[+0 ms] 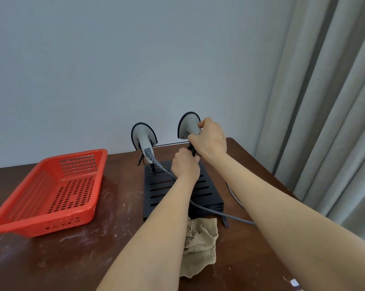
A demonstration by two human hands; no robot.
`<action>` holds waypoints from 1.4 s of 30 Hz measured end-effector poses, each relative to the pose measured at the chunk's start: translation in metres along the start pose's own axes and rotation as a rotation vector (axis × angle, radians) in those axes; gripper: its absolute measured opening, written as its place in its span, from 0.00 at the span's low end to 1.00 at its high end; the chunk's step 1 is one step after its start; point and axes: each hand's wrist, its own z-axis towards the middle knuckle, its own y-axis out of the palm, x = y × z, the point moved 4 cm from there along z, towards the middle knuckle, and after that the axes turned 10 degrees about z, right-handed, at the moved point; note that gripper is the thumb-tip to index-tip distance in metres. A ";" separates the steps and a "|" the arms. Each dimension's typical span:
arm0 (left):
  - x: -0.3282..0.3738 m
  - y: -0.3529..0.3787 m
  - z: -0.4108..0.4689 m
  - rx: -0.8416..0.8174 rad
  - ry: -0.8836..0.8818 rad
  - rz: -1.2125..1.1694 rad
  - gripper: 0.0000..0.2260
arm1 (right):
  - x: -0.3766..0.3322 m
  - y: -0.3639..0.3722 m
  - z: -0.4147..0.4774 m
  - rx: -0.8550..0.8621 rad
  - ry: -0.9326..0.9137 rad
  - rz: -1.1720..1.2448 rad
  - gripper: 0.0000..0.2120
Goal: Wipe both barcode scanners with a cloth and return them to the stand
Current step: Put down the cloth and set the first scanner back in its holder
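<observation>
I see two grey scanners at the back of the brown worktop (114, 238). The L scanner (142, 136) sits in its holder on the black stand (160, 189), head up, face turned to the wall (135, 59). Its curly grey cable (230, 216) runs down over the stand's flat base w/ slots, goes under my L arm and comes out on the R side.

The R scanner (189, 124) is up at the back R of the stand, head up too. My R hand (211, 139) grips its handle, fingers wrapped round it. I can't tell if this scanner sits in its holder yet or just hangs over it.

My L hand (184, 164) is just below, fingers curled and pinching a black bit (191, 151) right under that scanner. It may be part of the stand or the plug end, I can't tell which. The two hands are v. close, almost touching.

The cloth (200, 244) is tan and crumpled. It lies flat on the worktop just in front of the stand, between my two arms, and no hand touches it.

A red basket (68, 219) w/ lots of holes sits on the L of the worktop, near the stand but apart from it. A grey curtain (324, 122) hangs on the R.
</observation>
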 end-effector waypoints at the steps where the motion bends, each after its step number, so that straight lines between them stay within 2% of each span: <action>1: 0.000 0.000 0.000 -0.001 0.002 0.001 0.11 | 0.000 0.000 -0.001 -0.002 0.004 0.004 0.18; 20: -0.005 0.008 0.010 0.014 0.015 0.014 0.08 | 0.012 0.007 -0.016 -0.063 0.007 -0.035 0.20; 33: -0.001 -0.006 0.007 -0.132 -0.001 0.058 0.19 | 0.012 0.005 -0.016 -0.093 -0.001 -0.009 0.23; 42: 0.002 -0.046 0.004 -0.112 0.094 0.163 0.11 | 0.011 0.004 -0.019 -0.121 0.010 -0.005 0.29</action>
